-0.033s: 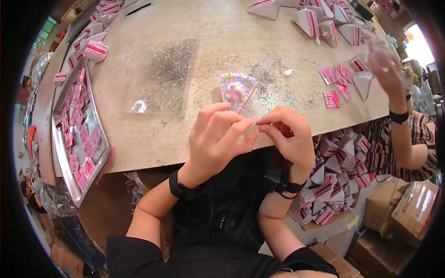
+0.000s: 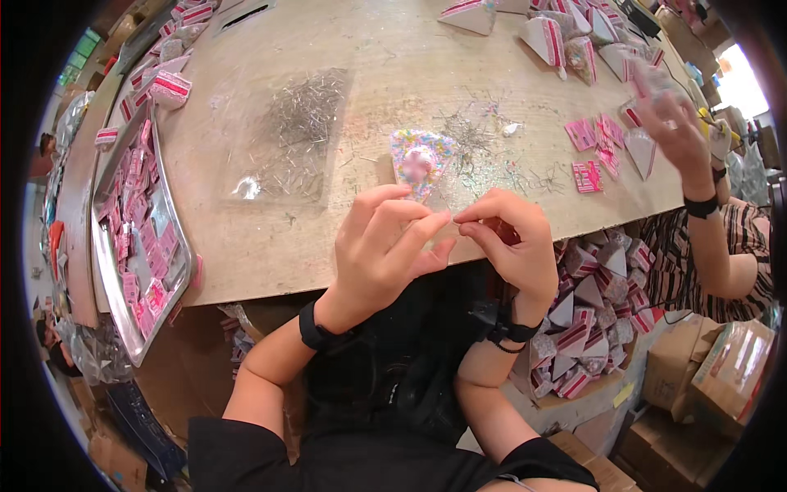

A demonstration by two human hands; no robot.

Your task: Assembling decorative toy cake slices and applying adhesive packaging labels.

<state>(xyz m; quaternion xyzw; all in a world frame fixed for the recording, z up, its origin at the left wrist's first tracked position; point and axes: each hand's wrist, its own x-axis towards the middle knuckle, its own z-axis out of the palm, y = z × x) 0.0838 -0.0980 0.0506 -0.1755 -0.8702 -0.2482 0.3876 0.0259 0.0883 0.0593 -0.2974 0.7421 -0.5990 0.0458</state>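
A toy cake slice [image 2: 422, 148] with a pale top, coloured sprinkles and a pinkish round topping lies on the table in front of me, its narrow end toward me. My left hand [image 2: 385, 234] is beside that end, thumb and fingers apart; its upper fingertips are close to the slice's left edge, and contact is unclear. Thumb and forefinger of my right hand [image 2: 512, 238] are pinched together near my left forefinger's tip. What they pinch is too small to make out. Loose thin metal pins [image 2: 471, 139] are scattered just beyond the slice.
A clear bag of pins [image 2: 299, 123] lies left of the slice. Pink cards fill a metal tray [image 2: 187, 238] at the left edge. More cake slices [image 2: 545, 41] lie far right, others in a box [image 2: 586, 316] below. A co-worker's hand [image 2: 676, 123] moves near pink cards [image 2: 586, 175].
The cake slice has shifted very slightly to the right. The co-worker's blurred hand has moved a little to the left. My own hands look nearly the same.
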